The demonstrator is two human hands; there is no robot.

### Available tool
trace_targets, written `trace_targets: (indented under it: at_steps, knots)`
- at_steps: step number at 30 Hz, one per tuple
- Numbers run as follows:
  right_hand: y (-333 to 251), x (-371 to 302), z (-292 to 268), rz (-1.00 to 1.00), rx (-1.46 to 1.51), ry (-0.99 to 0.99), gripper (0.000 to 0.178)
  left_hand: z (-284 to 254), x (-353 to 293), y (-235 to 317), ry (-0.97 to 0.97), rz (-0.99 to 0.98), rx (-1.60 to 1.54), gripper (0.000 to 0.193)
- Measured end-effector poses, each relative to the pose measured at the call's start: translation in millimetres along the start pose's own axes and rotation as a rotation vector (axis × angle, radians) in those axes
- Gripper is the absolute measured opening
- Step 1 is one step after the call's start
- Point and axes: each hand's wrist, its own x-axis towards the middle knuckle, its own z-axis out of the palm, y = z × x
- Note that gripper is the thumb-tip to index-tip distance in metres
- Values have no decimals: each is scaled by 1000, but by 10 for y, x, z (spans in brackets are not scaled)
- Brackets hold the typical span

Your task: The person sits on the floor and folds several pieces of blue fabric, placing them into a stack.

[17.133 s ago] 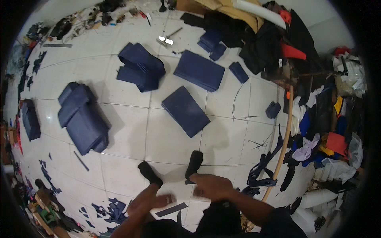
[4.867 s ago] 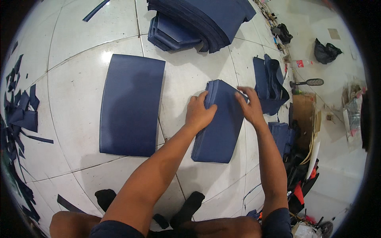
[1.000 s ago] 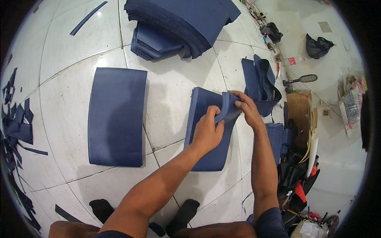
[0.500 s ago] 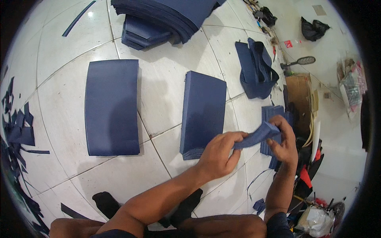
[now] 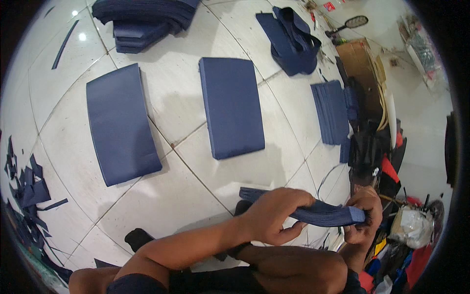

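Observation:
A long stack of navy fabric strips (image 5: pixel 329 215) is held in both hands above my lap, its layered edges showing. My left hand (image 5: pixel 276 215) is closed around its middle, fingers over the top and thumb beneath; the stack's left end sticks out past the knuckles. My right hand (image 5: pixel 366 210) grips the right end, its fingers partly hidden. On the floor beyond lie a thick block of navy rectangular pieces (image 5: pixel 232 108) and, to its left, a wider stack of navy panels (image 5: pixel 122 125).
Further right lies a pile of navy strips (image 5: pixel 331 112), with a loosely folded navy band (image 5: pixel 291 41) behind it. A large navy stack (image 5: pixel 147 17) stands at the back. Scraps (image 5: pixel 34 188) litter the left. A cardboard box (image 5: pixel 360 73) and bags line the right wall.
Both hands have come closer to my lap with the stack, which now lies more level. The view has shifted, so the floor stacks appear higher and further left.

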Motion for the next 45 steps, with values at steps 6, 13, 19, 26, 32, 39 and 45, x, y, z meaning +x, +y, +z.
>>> trace_targets:
  at_steps: [6,13,19,26,32,39,45]
  knots:
    - [-108,-810,-300,461,176,265,52,-60,-161,-292,-242,-86,177,40]
    - [630,-1189,-125,705,358,304,62,-129,-304,-652,-313,-478,236,29]
    - [1367,-1291,800,902,542,159,34,-155,-481,-931,-351,-810,348,31]
    - [1947,-1354,1563,959,476,-17,42,-172,-487,-1185,-413,-1058,565,44]
    - [2306,-1326,2177,1002,553,-198,53,-209,-449,-1341,-394,-1173,726,44]
    - [2477,-1435,2351,960,636,-252,58,93,-211,-1178,-573,-1330,1108,61]
    - [2238,-1608,2258,1081,654,-209,61,99,-245,-1179,-455,-1227,1172,51]
